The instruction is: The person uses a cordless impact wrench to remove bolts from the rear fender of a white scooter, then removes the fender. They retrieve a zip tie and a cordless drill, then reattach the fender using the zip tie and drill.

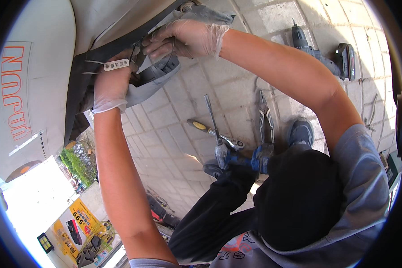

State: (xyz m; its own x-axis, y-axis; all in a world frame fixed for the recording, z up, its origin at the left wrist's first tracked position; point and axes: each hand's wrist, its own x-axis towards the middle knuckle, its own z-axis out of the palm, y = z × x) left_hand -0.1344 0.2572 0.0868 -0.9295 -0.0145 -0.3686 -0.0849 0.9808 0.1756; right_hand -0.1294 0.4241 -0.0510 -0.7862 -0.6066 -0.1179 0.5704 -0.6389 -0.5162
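Both of my hands wear thin see-through gloves and work at the lower edge of a white vehicle body panel (38, 76). My left hand (111, 87) reaches up beneath the panel's dark edge, fingers curled and partly hidden. A small white tag (116, 65) with thin pale ties lies across its fingers. From the right comes my right hand (183, 38), its fingers bent together close to the left fingertips; what they grip is too small to make out. Below it hangs a grey curved plastic trim piece (158, 78), with dark thin wires beside it.
On the paving (165, 129) lie pliers (265, 118), a ratchet wrench (228, 139) with a yellow-and-black handle, and a blue power tool (239, 158) with a long socket bar. A cordless drill (319, 56) rests at the far right. My knee and shoes are near these tools.
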